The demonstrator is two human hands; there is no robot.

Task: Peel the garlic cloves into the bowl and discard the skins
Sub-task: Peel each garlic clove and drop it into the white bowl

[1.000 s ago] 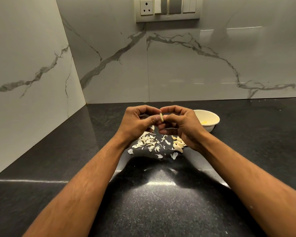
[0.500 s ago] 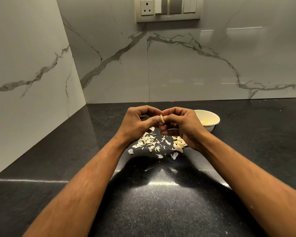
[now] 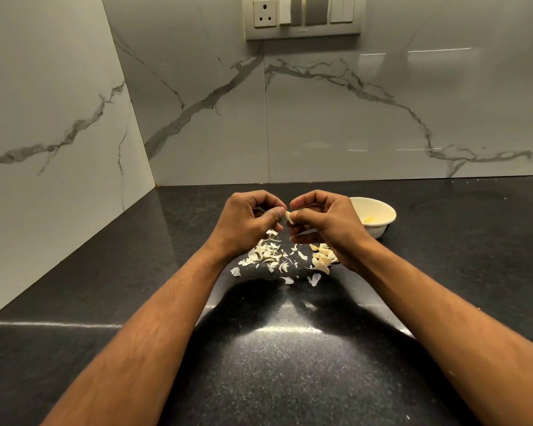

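Both hands meet above the counter (image 3: 290, 364), well in from its corner. The right hand (image 3: 326, 222) pinches a garlic clove (image 3: 289, 217) between thumb and curled fingers; the left hand (image 3: 250, 222) has its fingers curled too, its thumb tip touching the clove's other side — a grip closed on the clove from both sides. Below the hands, loose skins (image 3: 266, 256) scatter across the dark speckled stone, and a small heap of unpeeled cloves (image 3: 322, 258) lies just beside the right wrist. The white bowl (image 3: 382, 222) sits right of the right hand, something pale yellow inside it. Bare counter stretches wide to the right and toward the viewer; to the left the marble-patterned wall (image 3: 59, 133) closes in at the corner. A switch plate (image 3: 303, 16) is mounted on the back wall, above the hands.
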